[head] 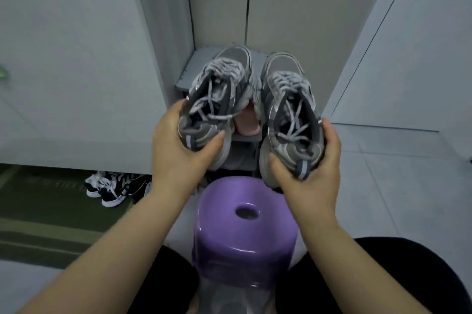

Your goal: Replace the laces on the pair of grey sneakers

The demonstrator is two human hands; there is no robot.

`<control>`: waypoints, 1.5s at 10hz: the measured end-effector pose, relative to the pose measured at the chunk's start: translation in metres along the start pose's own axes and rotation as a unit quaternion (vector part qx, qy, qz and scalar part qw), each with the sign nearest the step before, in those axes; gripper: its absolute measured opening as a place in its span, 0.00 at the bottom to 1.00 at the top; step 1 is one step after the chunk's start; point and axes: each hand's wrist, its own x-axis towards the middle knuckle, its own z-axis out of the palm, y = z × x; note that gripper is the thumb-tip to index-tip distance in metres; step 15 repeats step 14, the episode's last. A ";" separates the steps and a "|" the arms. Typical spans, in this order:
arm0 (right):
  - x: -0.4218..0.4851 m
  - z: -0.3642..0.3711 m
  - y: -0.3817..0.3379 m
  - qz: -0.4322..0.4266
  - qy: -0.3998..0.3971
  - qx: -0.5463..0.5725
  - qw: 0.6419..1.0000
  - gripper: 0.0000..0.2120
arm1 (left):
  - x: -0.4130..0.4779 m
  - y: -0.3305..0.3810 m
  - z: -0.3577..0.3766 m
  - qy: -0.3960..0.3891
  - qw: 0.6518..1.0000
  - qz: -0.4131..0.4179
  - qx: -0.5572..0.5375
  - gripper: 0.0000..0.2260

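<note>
My left hand (176,145) fingers wrap the left grey sneaker (217,99) heel; my right hand (314,163) grips the right grey sneaker (288,109), both above the purple stool (242,232). They look light and bendy, with floppy laces (212,114).

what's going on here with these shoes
A person holds up grey sneakers by the heels: the left hand grips the left sneaker, the right hand the right sneaker, above a purple stool. Both have their laces in; nothing is unlaced yet. A shoe rack stands behind.
</note>
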 end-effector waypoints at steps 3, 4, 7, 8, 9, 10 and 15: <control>0.154 0.099 0.015 0.046 -0.038 -0.053 0.997 0.44 | 0.142 -0.014 0.032 0.038 0.997 -0.038 0.060 0.21; 0.185 0.123 0.021 0.045 -0.023 -0.071 0.996 0.45 | 0.176 -0.031 0.048 0.040 0.995 -0.038 0.081 0.22; 0.239 0.167 0.039 0.020 -0.031 -0.138 0.990 0.42 | 0.237 -0.070 0.095 0.034 0.991 -0.078 0.099 0.24; 0.238 0.175 0.046 0.021 -0.013 -0.133 0.991 0.42 | 0.240 -0.082 0.103 0.041 0.990 -0.100 0.086 0.23; 0.243 0.179 0.043 0.021 -0.026 -0.132 0.991 0.43 | 0.243 -0.084 0.103 0.049 0.989 -0.121 0.063 0.27; 0.242 0.171 0.043 0.017 -0.096 -0.138 0.986 0.46 | 0.243 -0.079 0.098 0.027 0.987 -0.145 0.070 0.33; 0.210 0.098 0.028 0.050 -0.246 -0.178 0.952 0.33 | 0.187 -0.058 0.062 -0.081 0.977 -0.115 0.163 0.42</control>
